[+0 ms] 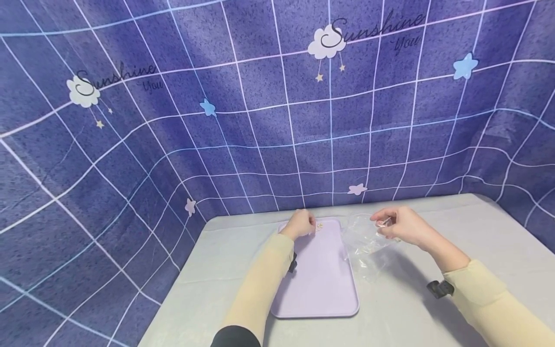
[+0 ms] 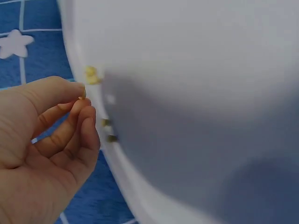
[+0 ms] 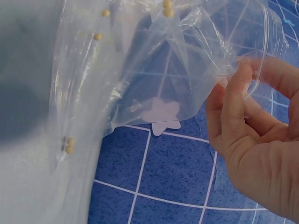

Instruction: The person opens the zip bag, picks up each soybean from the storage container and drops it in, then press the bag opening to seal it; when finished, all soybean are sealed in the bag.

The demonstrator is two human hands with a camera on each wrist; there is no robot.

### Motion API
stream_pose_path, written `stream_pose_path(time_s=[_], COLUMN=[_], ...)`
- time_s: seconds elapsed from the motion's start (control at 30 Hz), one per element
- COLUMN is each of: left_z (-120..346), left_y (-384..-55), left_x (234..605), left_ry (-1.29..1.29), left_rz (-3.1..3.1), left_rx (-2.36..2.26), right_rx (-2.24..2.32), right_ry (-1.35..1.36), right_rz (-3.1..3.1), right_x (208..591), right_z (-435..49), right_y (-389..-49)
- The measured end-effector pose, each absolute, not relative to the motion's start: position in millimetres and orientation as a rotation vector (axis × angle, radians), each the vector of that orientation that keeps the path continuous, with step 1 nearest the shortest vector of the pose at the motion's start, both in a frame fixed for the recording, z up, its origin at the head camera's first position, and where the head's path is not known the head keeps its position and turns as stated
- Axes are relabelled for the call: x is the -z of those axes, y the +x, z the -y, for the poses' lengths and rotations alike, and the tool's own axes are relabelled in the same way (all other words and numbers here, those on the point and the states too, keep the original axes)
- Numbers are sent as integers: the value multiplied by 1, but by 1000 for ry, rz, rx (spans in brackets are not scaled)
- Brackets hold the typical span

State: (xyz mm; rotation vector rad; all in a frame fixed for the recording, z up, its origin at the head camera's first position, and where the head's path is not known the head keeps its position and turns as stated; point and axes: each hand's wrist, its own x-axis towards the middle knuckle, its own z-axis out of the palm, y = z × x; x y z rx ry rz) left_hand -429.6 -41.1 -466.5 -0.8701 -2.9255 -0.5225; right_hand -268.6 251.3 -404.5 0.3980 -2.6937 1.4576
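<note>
A: Your left hand (image 2: 51,140) had its thumb and fingertips pinched together on a tiny yellow piece (image 2: 82,94). The head view hardly showed that.

B: No, it only showed you the back of that hand, over the far end of the lilac tray (image 1: 314,284), your forearm stretched straight ahead.

A: Close up, you also had a yellow cluster (image 2: 91,75) and two darker bits (image 2: 109,130) lying just inside the tray's rim.

B: Your right hand (image 3: 261,121) was well apart from the left, its thumb and fingers clamped on the edge of a clear bag (image 3: 182,79). Your right forearm slanted in from the lower right.

A: The right wrist view gave you small yellow balls (image 3: 97,36) in or behind the plastic; I couldn't tell which.

B: From above, your bag hung just right of the tray, over the pale counter (image 1: 217,260). Beyond stood the blue gridded cloth (image 1: 260,120), with its clouds, stars and lettering.
</note>
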Motion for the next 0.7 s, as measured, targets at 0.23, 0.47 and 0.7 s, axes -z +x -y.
stream_pose_path(time_s=[0.23, 0.47, 0.7], left_z=[14, -12, -31], left_y=[-418, -383, -351], left_x=[430, 382, 358], left_ry=[-1017, -1250, -1385], left_rz=[2772, 2645, 2594], left_rx=[673, 874, 876], right_rx=[-1461, -1448, -1435], right_ry=[401, 407, 415], right_rz=[2690, 2690, 2685], right_x=[403, 404, 404], right_z=[-250, -249, -249], right_y=[-267, -267, -267])
